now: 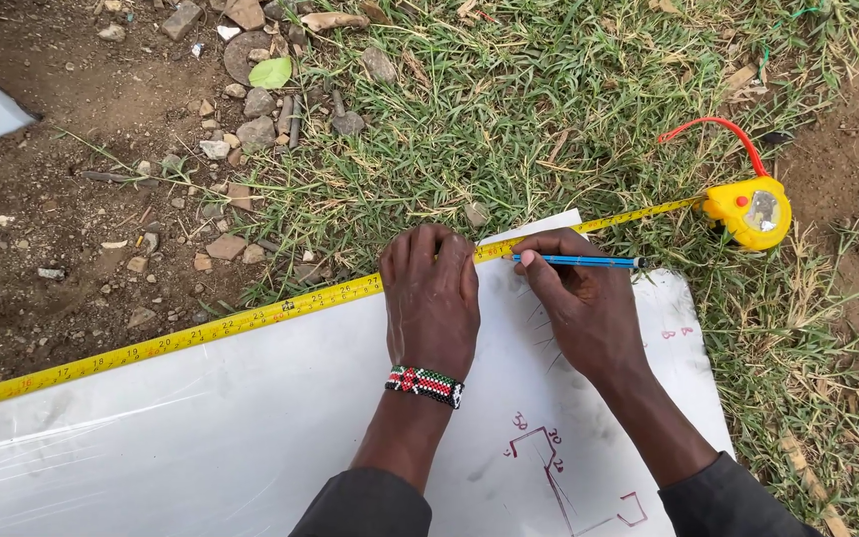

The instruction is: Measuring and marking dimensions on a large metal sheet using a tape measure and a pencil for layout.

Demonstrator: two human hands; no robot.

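head | left hand (431, 298) flat, pinning tape measure (251, 320) | right hand (579, 298) gripping pencil (579, 262)

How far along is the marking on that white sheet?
Done: the yellow tape measure is already pulled out along the white sheet's top edge, its yellow case lying in the grass. In hand: the left hand presses the tape down; the right hand holds a blue pencil at the edge. No mark visible there yet.

Two bare hands, left hand (432, 298) and right hand (584, 303); dark grey sleeves (370, 505) at lower centre; beaded bracelet (426, 384), red, green, white and black, on the left wrist.
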